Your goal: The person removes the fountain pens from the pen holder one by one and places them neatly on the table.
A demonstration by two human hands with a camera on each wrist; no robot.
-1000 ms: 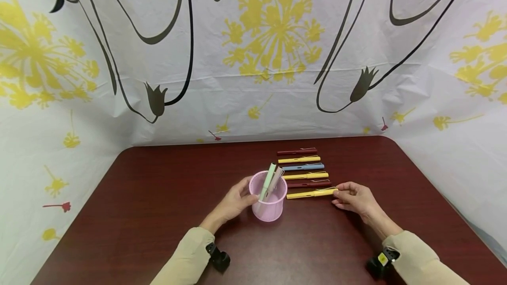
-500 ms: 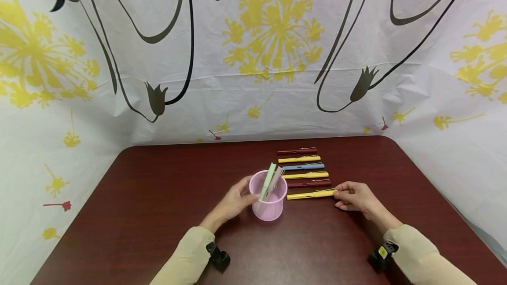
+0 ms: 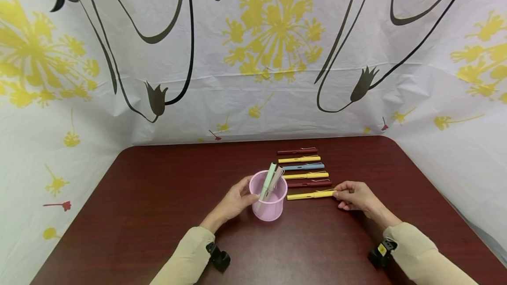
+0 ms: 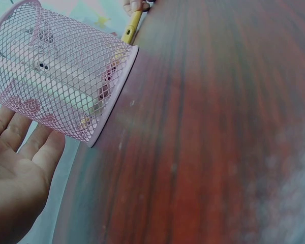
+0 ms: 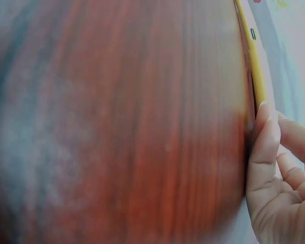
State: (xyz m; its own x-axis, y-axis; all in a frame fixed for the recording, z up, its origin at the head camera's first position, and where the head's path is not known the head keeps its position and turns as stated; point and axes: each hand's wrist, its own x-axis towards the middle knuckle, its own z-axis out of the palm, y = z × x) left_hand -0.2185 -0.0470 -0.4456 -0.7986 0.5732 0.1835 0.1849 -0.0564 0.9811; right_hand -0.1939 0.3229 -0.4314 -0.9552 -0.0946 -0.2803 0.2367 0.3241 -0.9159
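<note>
My left hand (image 3: 233,201) holds the pink mesh pen cup (image 3: 268,211), thumb at its near rim and fingers round its left side. The cup stands upright on the table. A light green pen (image 3: 269,176) and a pale greyish-pink pen (image 3: 277,177) lean inside it. To the right, my right hand (image 3: 354,195) pinches the clip end of a yellow pen (image 3: 310,195), the nearest of a row. That pen lies level, its other end just right of the cup. In the right wrist view, thumb and fingers meet at the end of the yellow pen (image 5: 256,66).
Behind the held pen lie a dark red pen (image 3: 309,184), a yellow pen (image 3: 309,175), a blue pen (image 3: 304,167), another yellow pen (image 3: 299,159) and a dark red pen (image 3: 295,152). The cup overlaps some left ends. A patterned cloth (image 3: 253,109) hangs behind the brown table (image 3: 170,179).
My right hand has shifted very slightly to the right at the end of the yellow pen, its lower fingers drawn in a little. The left hand and cup stay in place.
</note>
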